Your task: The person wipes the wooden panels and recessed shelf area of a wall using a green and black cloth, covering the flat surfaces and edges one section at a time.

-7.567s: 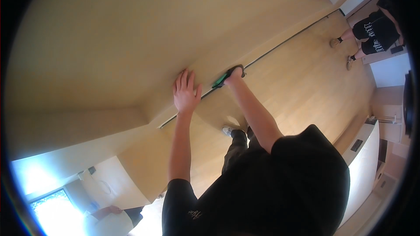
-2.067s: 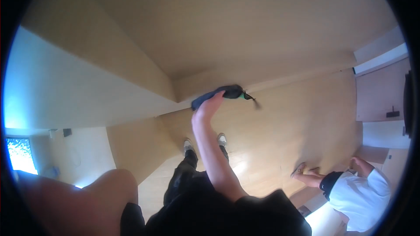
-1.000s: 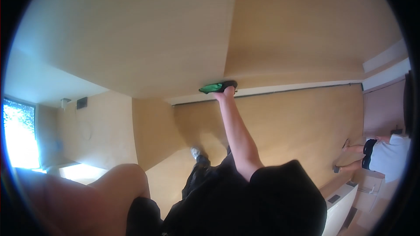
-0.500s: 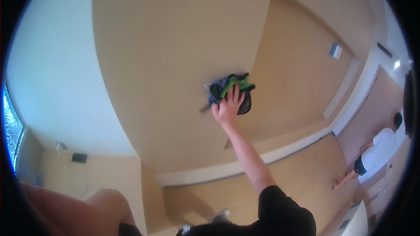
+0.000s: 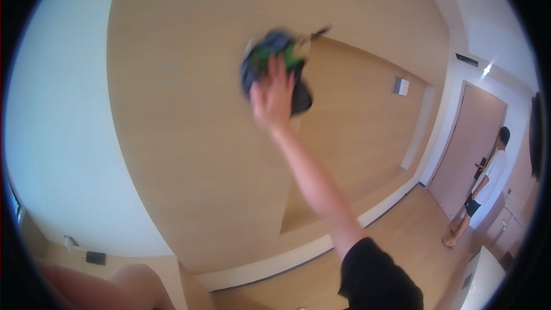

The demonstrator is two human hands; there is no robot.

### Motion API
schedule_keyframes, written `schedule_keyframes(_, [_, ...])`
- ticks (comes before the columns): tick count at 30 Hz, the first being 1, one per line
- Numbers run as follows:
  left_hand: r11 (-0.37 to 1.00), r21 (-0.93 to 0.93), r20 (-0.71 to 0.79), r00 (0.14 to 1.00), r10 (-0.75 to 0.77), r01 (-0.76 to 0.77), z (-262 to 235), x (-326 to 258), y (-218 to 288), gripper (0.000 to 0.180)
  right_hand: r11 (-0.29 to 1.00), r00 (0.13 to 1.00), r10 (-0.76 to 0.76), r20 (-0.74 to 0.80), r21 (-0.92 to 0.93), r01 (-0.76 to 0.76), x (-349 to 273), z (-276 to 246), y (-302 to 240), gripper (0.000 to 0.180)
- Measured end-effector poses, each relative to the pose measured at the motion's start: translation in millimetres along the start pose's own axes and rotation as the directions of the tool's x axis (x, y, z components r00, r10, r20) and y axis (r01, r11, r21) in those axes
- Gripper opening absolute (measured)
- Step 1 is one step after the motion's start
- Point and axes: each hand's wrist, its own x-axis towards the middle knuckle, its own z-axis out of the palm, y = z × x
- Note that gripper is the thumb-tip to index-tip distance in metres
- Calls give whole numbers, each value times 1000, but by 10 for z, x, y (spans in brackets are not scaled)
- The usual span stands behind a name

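Note:
With my right arm stretched upward, my right hand (image 5: 272, 100) holds a bunched cloth (image 5: 301, 99) against the beige wall panel (image 5: 189, 120). The cloth is dark grey-blue and black with a bright green part, and a thin dark strand sticks out at its upper right. Some fingers lie extended over the cloth; motion blurs them and the cloth. The bundle sits beside the upper corner of a recess (image 5: 350, 132) in the panel. At the lower left my bent left arm (image 5: 123, 287) shows in part, while its hand is outside the picture.
To the right, a person (image 5: 491, 172) in a white top and dark shorts stands by a closed door (image 5: 468, 143). A switch plate (image 5: 400, 86) is on the recessed wall. A pale baseboard (image 5: 270, 264) runs above the wooden floor (image 5: 396, 235); a white wall (image 5: 63, 115) is at left.
My right hand and the cloth have moved up and slightly left over the panel. The view has tilted upward, showing more of the door and ceiling.

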Motion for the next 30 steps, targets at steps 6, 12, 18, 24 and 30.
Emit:
schedule_keyframes(6, [980,197,-71,997,36,-21,-16,-119,-27,34,987,915,144,378,14,-161,-3097,242,-844,44])
schedule_keyframes(12, [506,746,-208,873,-441,433,103,-1647,-389,39,953,854,297,428,-182,-241,-3649,-123,-805,56])
schedule_keyframes(18, [74,925,-270,782,-562,372,-262,-2581,-598,62,984,998,-45,-45,-173,37,-754,5,-266,46])
schedule_keyframes(24, [7,956,-230,759,-609,295,-205,-3067,-785,63,978,967,-55,-248,-211,2,1180,-61,170,48])
schedule_keyframes(30, [40,946,-247,793,-556,322,-231,-3071,-898,59,970,978,121,-171,-188,-153,629,176,-118,51])
